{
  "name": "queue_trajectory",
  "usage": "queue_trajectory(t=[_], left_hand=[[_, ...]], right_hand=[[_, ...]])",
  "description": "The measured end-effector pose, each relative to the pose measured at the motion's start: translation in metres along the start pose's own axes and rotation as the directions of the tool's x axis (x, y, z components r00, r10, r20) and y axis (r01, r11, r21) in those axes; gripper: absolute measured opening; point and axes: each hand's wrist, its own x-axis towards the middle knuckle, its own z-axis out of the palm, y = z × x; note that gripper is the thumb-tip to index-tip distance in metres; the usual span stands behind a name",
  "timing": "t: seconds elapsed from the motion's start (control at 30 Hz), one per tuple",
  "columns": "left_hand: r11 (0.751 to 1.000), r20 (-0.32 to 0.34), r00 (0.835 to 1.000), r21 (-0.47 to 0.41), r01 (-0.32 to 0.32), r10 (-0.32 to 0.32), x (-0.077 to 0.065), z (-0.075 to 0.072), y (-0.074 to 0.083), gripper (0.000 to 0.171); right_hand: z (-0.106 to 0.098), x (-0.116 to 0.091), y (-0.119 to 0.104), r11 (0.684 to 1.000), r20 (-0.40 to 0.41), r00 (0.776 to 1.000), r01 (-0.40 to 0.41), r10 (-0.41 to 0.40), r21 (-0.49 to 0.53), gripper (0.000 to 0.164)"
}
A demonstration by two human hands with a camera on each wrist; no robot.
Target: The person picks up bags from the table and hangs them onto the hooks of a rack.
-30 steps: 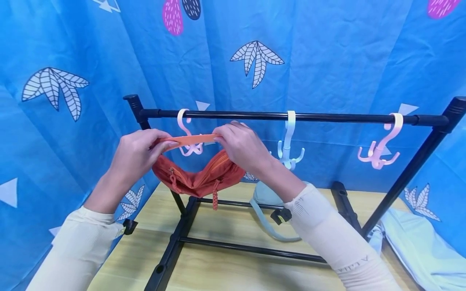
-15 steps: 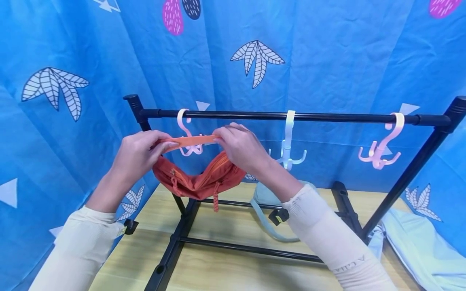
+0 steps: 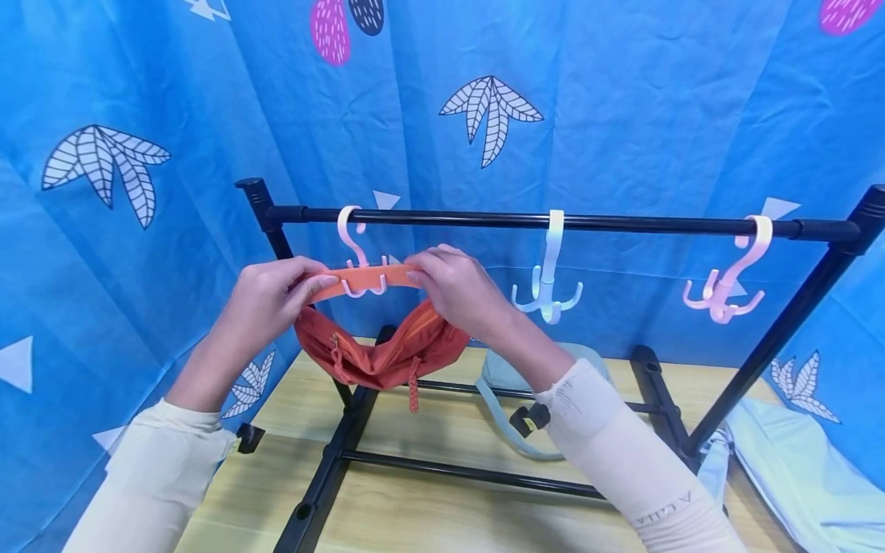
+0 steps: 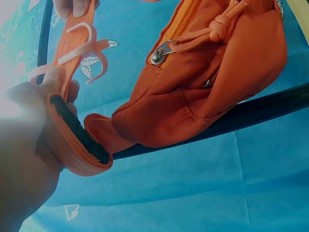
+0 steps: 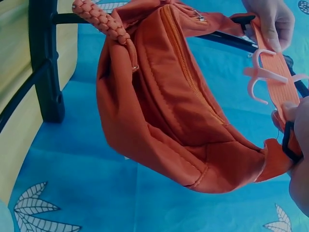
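A red-orange waist bag (image 3: pixel 387 362) hangs below its orange strap (image 3: pixel 364 275), which is stretched between both hands. My left hand (image 3: pixel 273 296) pinches the strap's left end, thumb in front. The right end is pinched by my right hand (image 3: pixel 456 290). Between them, the strap runs through the prongs of a pink hook hanger (image 3: pixel 350 236), with two prongs showing in front of it. In the left wrist view, a black buckle (image 4: pixel 79 128) sits on the strap by the left hand. Zippers and a braided pull (image 5: pixel 101 21) show on the bag.
The black rack's top rail (image 3: pixel 470 219) also carries a pale blue hook hanger (image 3: pixel 549 269) and another pink one (image 3: pixel 722 284). A light blue bag (image 3: pixel 581 359) lies on the wooden table behind my right forearm. Pale blue fabric (image 3: pixel 802 468) lies at the right.
Both hands have lowered the strap slightly. It crossed in front of the left pink hanger before; now the hanger's front prongs show before it. The bag hangs a little lower.
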Motion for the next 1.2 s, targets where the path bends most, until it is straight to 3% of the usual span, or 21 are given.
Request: queue_trajectory(t=[0.17, 0.3, 0.47, 0.67, 0.73, 0.93, 1.2], left_hand=[[0.999, -0.004, 1.000, -0.042, 0.017, -0.017, -0.003, 0.003, -0.003, 0.014], [0.997, -0.012, 0.999, -0.070, 0.030, -0.031, -0.003, 0.006, -0.005, 0.014], [0.990, 0.028, 0.997, -0.115, 0.076, -0.073, -0.002, 0.007, -0.006, 0.017], [0.971, 0.125, 0.978, -0.147, 0.187, -0.170, -0.001, 0.009, -0.006, 0.025], [0.966, 0.134, 0.973, -0.149, 0.209, -0.190, -0.002, 0.010, -0.005, 0.027], [0.947, 0.130, 0.959, -0.172, 0.272, -0.252, -0.006, 0.016, -0.003, 0.032], [0.921, 0.049, 0.949, -0.232, 0.314, -0.311, -0.018, 0.029, -0.003, 0.035]], right_hand=[[0.004, -0.001, -0.001, 0.995, 0.055, 0.996, -0.076, 0.072, 0.072, 0.023], [0.004, 0.001, -0.002, 0.976, 0.129, 0.980, -0.171, 0.153, 0.138, 0.025], [0.003, 0.005, 0.000, 0.930, 0.244, 0.941, -0.289, 0.233, 0.227, 0.027], [0.002, 0.004, 0.002, 0.868, 0.340, 0.881, -0.425, 0.330, 0.257, 0.027], [0.003, 0.003, 0.002, 0.855, 0.347, 0.870, -0.448, 0.350, 0.261, 0.027], [0.011, -0.003, 0.003, 0.839, 0.320, 0.868, -0.469, 0.379, 0.276, 0.028], [0.023, -0.009, -0.001, 0.801, 0.291, 0.848, -0.520, 0.443, 0.297, 0.029]])
